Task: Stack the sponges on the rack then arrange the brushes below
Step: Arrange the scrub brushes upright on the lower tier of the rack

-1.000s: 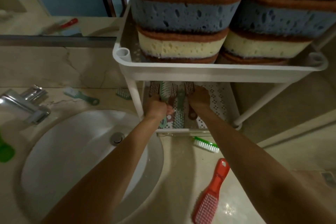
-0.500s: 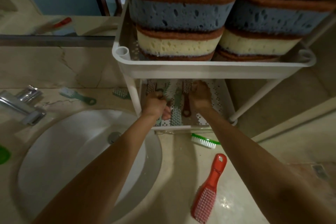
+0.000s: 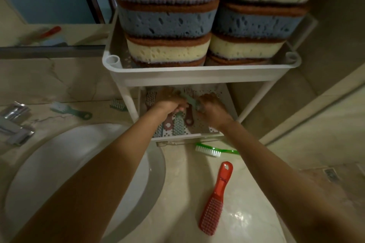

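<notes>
— Bathroom counter (image 3: 177,183), sink (image 3: 69,163) beside it. What's risky at the rack (image 3: 127,98)?
— Both hands crowd under the upper tray (image 3: 197,76): left hand (image 3: 171,102) and right hand (image 3: 211,104) each grip an end of the teal brush (image 3: 190,100) above the lower shelf (image 3: 214,92). A careless pull could knock askew the brushes (image 3: 178,126) lying there, or bump the tray and topple sponges.
— And the containers?
— Upper tray holds two sponge stacks (image 3: 167,21); red brush (image 3: 215,201) and green brush (image 3: 215,151) lie on the counter, not yet shelved.
</notes>
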